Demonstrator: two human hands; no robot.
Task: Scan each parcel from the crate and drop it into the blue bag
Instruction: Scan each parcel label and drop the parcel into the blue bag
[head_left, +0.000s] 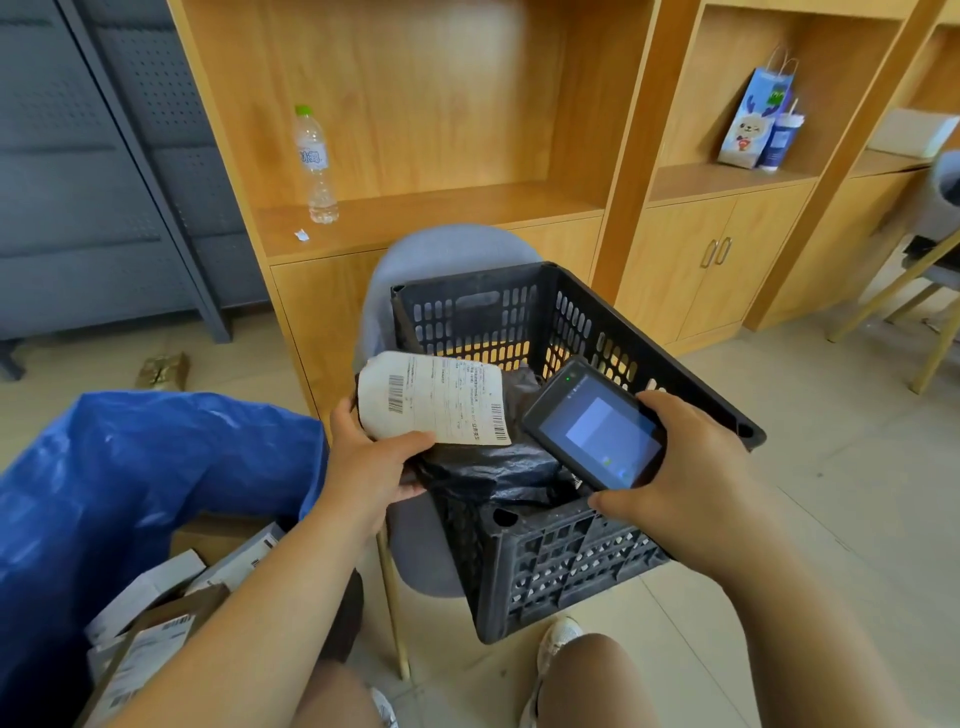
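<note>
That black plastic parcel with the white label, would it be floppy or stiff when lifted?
Probably floppy: the black parcel crumples and wrinkles beside the left hand. Likely light, since one hand holds it over the crate. Its glossy film may slip.

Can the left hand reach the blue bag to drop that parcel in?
Probably yes. The left hand grips the black parcel right beside the blue bag, whose open mouth lies just to its left with nothing between them.

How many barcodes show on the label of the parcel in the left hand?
2: one barcode near the left end of the label, one along its right edge. Its wrapped-round part may hide more.
</note>
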